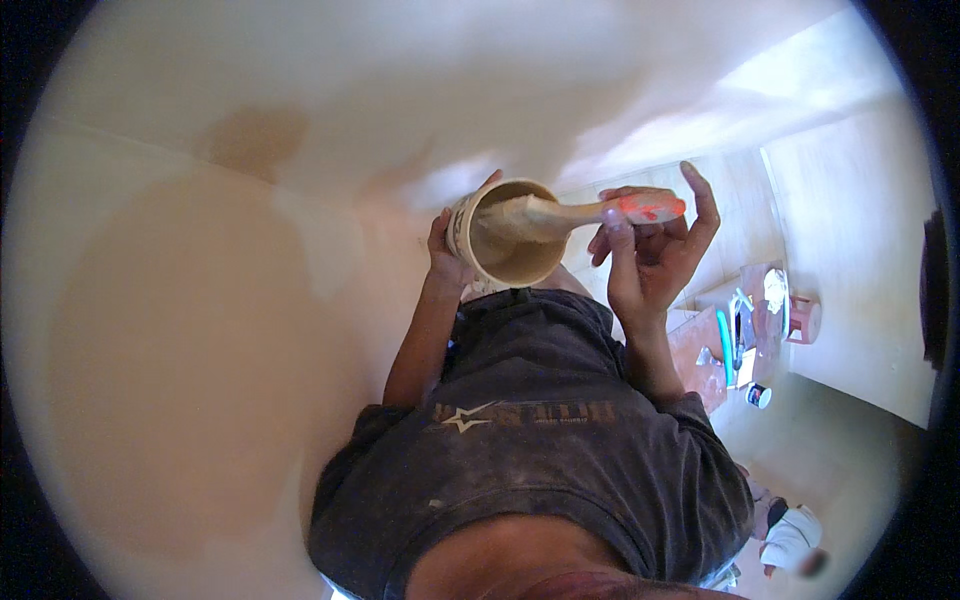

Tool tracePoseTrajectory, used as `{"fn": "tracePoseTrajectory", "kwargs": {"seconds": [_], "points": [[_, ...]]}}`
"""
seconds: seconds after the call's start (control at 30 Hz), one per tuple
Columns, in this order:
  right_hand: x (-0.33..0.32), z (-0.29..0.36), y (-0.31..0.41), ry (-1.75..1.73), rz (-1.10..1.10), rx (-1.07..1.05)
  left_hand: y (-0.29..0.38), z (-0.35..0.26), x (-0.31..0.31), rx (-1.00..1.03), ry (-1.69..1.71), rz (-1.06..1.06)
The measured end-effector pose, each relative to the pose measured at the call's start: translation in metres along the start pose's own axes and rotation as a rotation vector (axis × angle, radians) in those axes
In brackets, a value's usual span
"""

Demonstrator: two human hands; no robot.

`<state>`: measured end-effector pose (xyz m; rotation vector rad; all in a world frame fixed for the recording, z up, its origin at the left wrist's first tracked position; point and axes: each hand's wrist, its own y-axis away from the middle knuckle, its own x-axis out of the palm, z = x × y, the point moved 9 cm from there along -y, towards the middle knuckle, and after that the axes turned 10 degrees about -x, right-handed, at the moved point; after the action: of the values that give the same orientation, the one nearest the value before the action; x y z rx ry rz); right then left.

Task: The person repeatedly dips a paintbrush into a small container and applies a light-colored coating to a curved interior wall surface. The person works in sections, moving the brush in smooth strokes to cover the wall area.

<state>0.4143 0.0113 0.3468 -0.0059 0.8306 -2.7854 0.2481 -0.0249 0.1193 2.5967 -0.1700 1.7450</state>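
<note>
My left hand grips a cream-coloured tub by its side, its open mouth turned towards me. A paintbrush lies with its coated bristles inside the tub. Between the thumb and fingers of my right hand is the brush's wooden handle, marked with orange-red at its end; my index finger is raised. How much paint or paste the tub holds cannot be told.
A pale wall with darker patches rises close on the left. At the right are a brown board or table with tools, a pink stool and a small pot. Another person is at lower right.
</note>
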Motion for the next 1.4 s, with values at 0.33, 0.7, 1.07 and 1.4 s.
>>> {"fn": "tracePoseTrajectory", "kwargs": {"seconds": [0.33,0.7,1.07,1.4], "points": [[-0.013,-0.027,0.006,0.087,-0.015,-0.027,-0.005,0.019,0.01,-0.041,0.016,-0.005],[0.049,-0.022,0.02,0.188,0.557,-0.267,-0.004,0.012,0.009,-0.047,-0.011,-0.066],[0.061,-0.03,0.022,0.35,0.608,-0.301,0.001,0.023,-0.018,-0.037,0.354,0.165],[-0.003,-0.01,0.0,0.084,0.176,-0.315,0.008,0.026,-0.046,-0.109,-0.042,-0.421]]}}
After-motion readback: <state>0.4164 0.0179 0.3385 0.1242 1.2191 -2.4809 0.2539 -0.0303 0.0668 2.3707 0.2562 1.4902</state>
